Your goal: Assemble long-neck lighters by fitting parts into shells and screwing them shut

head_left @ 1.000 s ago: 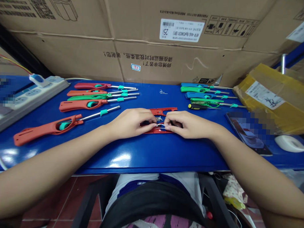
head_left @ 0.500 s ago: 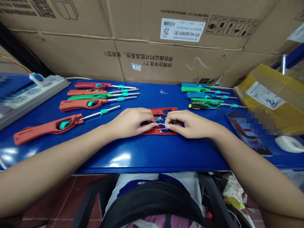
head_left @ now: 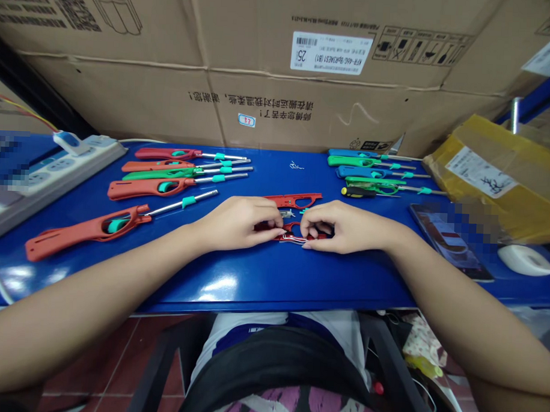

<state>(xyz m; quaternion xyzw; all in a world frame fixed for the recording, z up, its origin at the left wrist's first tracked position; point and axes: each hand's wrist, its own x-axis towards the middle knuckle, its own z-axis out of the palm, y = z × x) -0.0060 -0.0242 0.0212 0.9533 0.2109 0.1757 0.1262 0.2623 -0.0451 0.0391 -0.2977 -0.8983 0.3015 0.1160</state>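
Note:
Both hands meet at the middle of the blue table (head_left: 263, 278). My left hand (head_left: 236, 221) pinches the left end of a red lighter shell half (head_left: 296, 234) that lies flat. My right hand (head_left: 341, 226) pinches its right part, fingertips on a thin white wire at the shell's front edge. A small metal part shows between the two hands. Just behind them lies a second red shell half (head_left: 297, 201), untouched.
Several assembled long lighters, red and green (head_left: 162, 187), lie at the left; blue and green ones with a screwdriver (head_left: 370, 179) at the right. A power strip (head_left: 55, 168) sits far left. A phone (head_left: 449, 239), a white mouse (head_left: 523, 260), a yellow parcel (head_left: 497, 171) and cardboard boxes (head_left: 271, 67) border the table.
The shell half under my fingers has slid slightly toward me, away from the other half. My right fingers have shifted down onto the wire at its front edge.

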